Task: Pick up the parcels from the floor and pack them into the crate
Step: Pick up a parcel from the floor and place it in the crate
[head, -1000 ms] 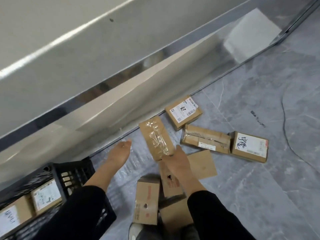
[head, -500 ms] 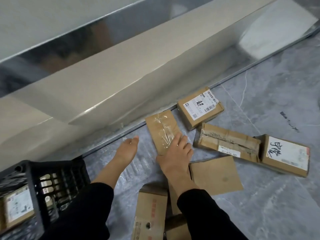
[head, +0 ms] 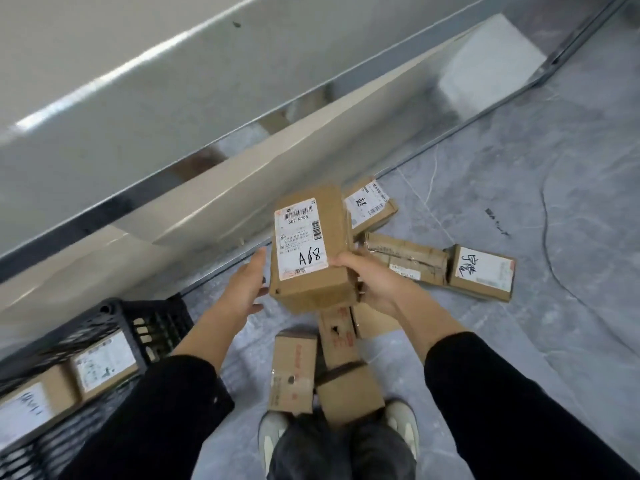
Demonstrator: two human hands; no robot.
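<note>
While you hold it off the floor, A68 parcel (head: 311, 244): right hand (head: 377, 287) curled round it.
Left hand (head: 242, 289): fingers straight, just beside it.
Crate (head: 162, 320): near left.

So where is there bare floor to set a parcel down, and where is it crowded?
Bare floor opens right of the handwritten-label parcel. A narrower strip runs between the crate and the nearest parcels. Crowded: the middle, where parcels overlap.
</note>
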